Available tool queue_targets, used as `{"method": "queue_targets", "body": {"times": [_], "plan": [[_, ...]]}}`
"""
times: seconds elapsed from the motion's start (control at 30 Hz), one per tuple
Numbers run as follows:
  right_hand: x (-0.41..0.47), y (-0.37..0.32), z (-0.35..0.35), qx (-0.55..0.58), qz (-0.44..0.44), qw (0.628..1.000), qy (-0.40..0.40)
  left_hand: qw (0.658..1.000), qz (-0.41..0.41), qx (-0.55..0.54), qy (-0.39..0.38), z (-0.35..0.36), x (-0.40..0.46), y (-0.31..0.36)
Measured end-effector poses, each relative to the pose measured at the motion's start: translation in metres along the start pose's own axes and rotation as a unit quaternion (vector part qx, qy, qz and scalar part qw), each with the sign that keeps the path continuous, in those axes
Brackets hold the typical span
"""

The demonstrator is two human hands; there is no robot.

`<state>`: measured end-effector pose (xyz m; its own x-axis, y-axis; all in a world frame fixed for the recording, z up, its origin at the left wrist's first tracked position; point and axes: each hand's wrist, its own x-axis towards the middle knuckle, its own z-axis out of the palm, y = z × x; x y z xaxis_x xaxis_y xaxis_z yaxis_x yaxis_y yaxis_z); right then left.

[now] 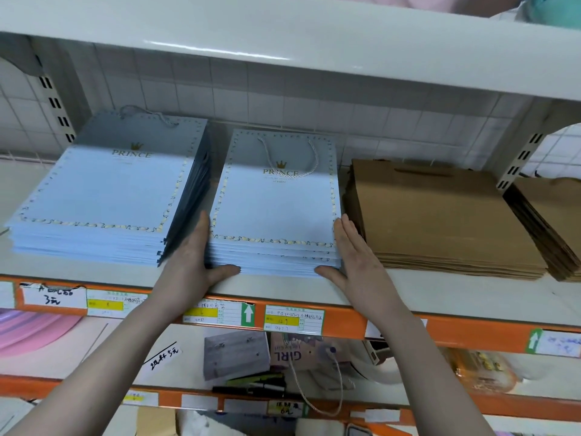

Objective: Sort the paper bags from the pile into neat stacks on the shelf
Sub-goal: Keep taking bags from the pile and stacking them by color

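A stack of light blue "PRINCE" paper bags [276,212] lies flat in the middle of the white shelf [283,294]. My left hand [195,259] presses flat against the stack's left side, thumb along its front edge. My right hand [352,256] presses flat against the right side, thumb also at the front. A taller stack of larger blue PRINCE bags [103,196] sits to the left. A stack of brown paper bags [440,215] lies to the right, with another brown stack [553,221] at the far right.
An upper shelf [314,42] overhangs the stacks. Orange shelf edges carry price labels [294,319]. The lower shelf holds a grey block [235,354], a "GIRL" bag [292,354], pens [251,385] and pink items [28,328].
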<state>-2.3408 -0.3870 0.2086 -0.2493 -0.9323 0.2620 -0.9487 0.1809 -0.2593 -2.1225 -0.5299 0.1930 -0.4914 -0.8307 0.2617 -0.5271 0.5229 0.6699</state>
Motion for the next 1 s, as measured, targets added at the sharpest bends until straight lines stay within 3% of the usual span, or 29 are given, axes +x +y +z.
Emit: {"method": "queue_targets", "body": {"times": [0.2, 0.4, 1.0], "plan": [[0.006, 0.002, -0.007, -0.036, 0.004, 0.999, -0.013, 1.000, 0.016, 0.006, -0.004, -0.001, 0.003, 0.000], [0.010, 0.002, -0.014, -0.003, 0.007, 1.000, -0.029, 0.998, 0.035, 0.024, -0.052, -0.007, 0.011, -0.004], [0.026, 0.006, -0.014, -0.057, -0.053, 0.997, -0.013, 0.996, 0.047, 0.052, -0.051, -0.009, 0.017, 0.002]]}}
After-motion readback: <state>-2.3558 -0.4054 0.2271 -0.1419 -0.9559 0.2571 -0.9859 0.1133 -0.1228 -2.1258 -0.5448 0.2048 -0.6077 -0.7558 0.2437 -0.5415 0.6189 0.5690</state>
